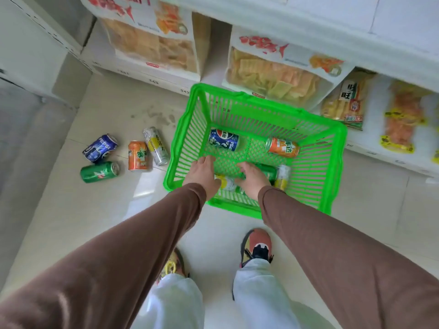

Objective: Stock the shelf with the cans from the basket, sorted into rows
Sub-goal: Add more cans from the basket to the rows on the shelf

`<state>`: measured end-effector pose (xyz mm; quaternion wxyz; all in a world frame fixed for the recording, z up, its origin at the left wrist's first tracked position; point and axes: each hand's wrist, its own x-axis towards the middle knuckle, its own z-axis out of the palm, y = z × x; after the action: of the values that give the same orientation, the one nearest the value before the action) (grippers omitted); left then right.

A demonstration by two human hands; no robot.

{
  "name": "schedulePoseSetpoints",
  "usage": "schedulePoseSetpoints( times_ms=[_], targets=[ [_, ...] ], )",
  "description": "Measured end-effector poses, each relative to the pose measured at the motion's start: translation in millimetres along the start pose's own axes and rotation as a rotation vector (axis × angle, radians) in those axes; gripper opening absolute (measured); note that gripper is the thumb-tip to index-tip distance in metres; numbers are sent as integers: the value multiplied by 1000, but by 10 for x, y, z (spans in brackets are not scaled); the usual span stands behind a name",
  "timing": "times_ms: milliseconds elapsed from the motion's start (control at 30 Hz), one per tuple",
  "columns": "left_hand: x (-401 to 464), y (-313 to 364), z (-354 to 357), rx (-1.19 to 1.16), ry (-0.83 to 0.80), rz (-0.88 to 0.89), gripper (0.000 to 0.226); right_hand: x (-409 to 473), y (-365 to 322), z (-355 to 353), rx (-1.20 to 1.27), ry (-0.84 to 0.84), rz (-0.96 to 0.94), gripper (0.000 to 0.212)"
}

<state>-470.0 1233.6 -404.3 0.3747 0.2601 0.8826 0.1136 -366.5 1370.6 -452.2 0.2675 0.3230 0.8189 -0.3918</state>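
Note:
A green plastic basket (332,148) stands on the floor below the shelves. Inside lie a blue Pepsi can (223,140), an orange can (282,147), a green can (267,172) and two white-and-yellow cans (283,176) (226,182). Both hands reach into the basket's near side. My left hand (202,173) hovers with relaxed fingers, holding nothing. My right hand (251,178) lies over the green can's near end; whether it grips the can is hidden. On the floor to the left lie a blue can (99,148), a green can (99,172), an orange can (138,156) and a white-and-yellow can (155,146).
White shelves with large snack bags (273,74) rise behind the basket, and more yellow snack packs (399,119) lie on the right shelf. A white shelf edge (308,27) overhangs at the top. My shoes (256,245) stand on the pale tiled floor just behind the basket.

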Motion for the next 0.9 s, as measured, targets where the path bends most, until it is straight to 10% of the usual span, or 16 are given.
schedulePoseSetpoints(
  times_ms=[600,900],
  targets=[
    [778,-410,463,143,-170,-30,60,1064,223,728,-417,-211,-68,64],
    [-160,302,-562,15,-21,40,65,-200,-214,-343,243,42,92,42]
  ],
)
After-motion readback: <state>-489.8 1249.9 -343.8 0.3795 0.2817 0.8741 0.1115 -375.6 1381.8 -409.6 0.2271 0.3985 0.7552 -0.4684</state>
